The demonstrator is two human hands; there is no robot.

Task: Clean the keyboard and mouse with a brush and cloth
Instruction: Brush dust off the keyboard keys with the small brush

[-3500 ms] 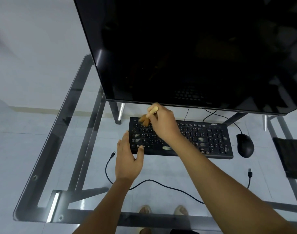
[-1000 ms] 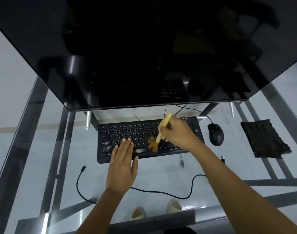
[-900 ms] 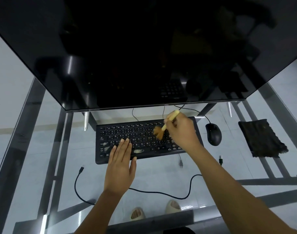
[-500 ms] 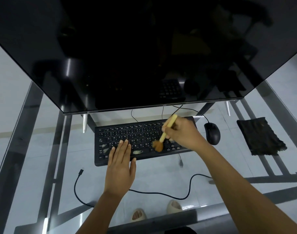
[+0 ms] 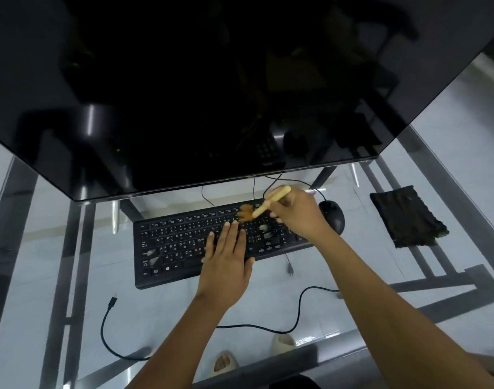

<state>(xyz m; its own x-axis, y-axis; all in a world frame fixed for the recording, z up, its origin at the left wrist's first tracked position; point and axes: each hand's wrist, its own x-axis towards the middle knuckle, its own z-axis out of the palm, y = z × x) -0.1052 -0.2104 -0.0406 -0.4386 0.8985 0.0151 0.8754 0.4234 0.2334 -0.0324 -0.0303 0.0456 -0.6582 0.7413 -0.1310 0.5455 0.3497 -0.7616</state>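
A black keyboard (image 5: pixel 181 248) lies on the glass desk under the monitor, with pale dust smudges on several keys. My right hand (image 5: pixel 296 213) grips a small brush (image 5: pixel 264 206) by its pale wooden handle; the orange bristles touch the top key rows right of centre. My left hand (image 5: pixel 226 262) rests flat on the keyboard's middle, fingers straight. A black mouse (image 5: pixel 334 217) sits just right of the keyboard, partly behind my right hand. A dark cloth (image 5: pixel 405 217) lies flat further right.
A large black monitor (image 5: pixel 212 80) overhangs the back of the glass desk (image 5: pixel 44 248). A loose black cable (image 5: pixel 268 328) curls across the glass in front of the keyboard. Metal frame bars and my sandalled feet show through the glass.
The brush has swept from the lower keys up to the top rows at the right. My left hand has slid further onto the keys, towards the right.
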